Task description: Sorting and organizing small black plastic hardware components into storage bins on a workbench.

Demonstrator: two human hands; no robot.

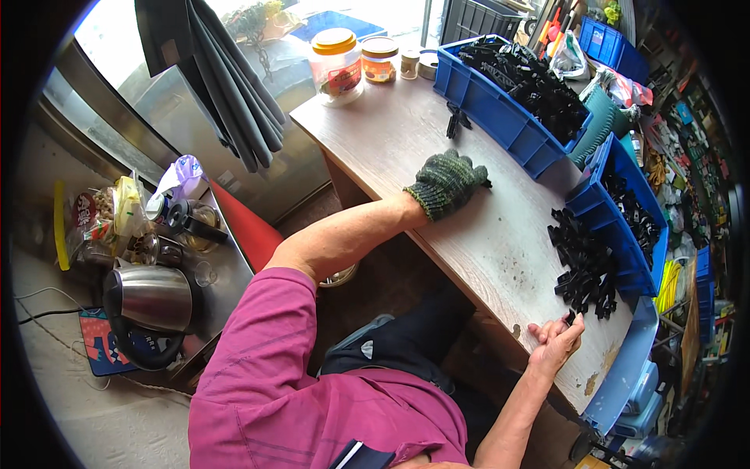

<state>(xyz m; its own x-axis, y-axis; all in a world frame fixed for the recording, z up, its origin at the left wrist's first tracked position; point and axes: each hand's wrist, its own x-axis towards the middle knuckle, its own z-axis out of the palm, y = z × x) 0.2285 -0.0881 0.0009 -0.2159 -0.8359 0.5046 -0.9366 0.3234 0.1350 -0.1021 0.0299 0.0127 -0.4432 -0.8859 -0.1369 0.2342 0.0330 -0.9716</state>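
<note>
My left hand, in a dark green knitted glove, rests over the middle of the wooden table. Its fingers are curled, and the dark end of a small black plastic part sticks out beside them. My bare right hand is at the table's near right, its thumb and forefinger pinched at a small black part. That part lies at the lower edge of a loose pile of black plastic parts. A few more black parts lie farther back, beyond the glove.
A large blue crate heaped with black parts stands at the back. Another blue crate is tilted beside the pile. Jars line the far edge. To my left, a steel kettle and glassware crowd a side table.
</note>
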